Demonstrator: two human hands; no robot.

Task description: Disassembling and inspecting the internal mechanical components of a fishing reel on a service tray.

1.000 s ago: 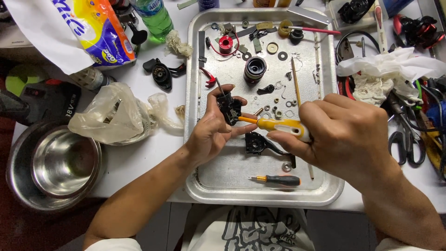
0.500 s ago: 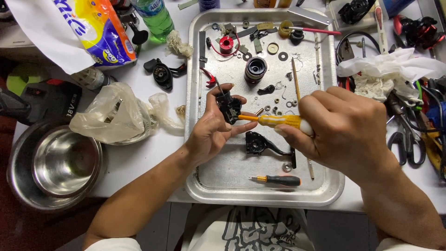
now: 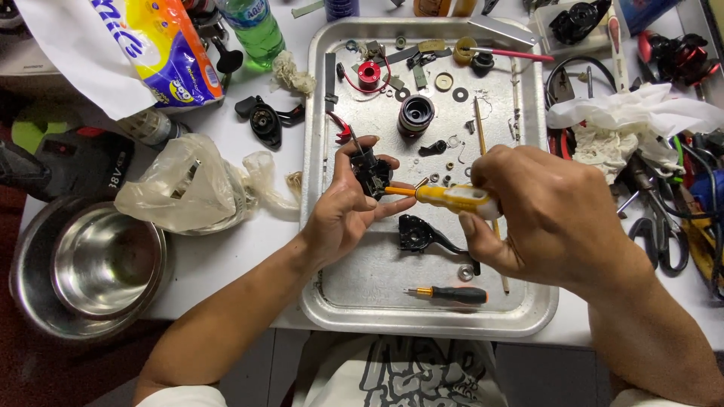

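My left hand (image 3: 345, 207) grips a small black mechanical part (image 3: 371, 174) above a metal tray (image 3: 354, 298). My right hand (image 3: 547, 215) holds a yellow-handled screwdriver (image 3: 451, 197) whose tip points left into that black part. On the tray lie a black lever-shaped piece (image 3: 422, 234), a dark cylindrical spool (image 3: 415, 114), a red round part (image 3: 369, 74), a thin wooden stick (image 3: 480, 132) and several small washers and screws. Near the tray's front edge rests a second small screwdriver (image 3: 446, 294) with a black and orange handle.
A steel bowl (image 3: 90, 264) stands at the left front, with a crumpled plastic bag (image 3: 188, 188) beside it. A colourful package (image 3: 143, 49), a green bottle (image 3: 255, 29) and a black reel body (image 3: 264, 120) lie behind. White tissues (image 3: 626, 124), scissors (image 3: 664, 234) and tools crowd the right side.
Both hands stayed above the tray; my right hand shifted slightly with the screwdriver, its tip staying at the black part.
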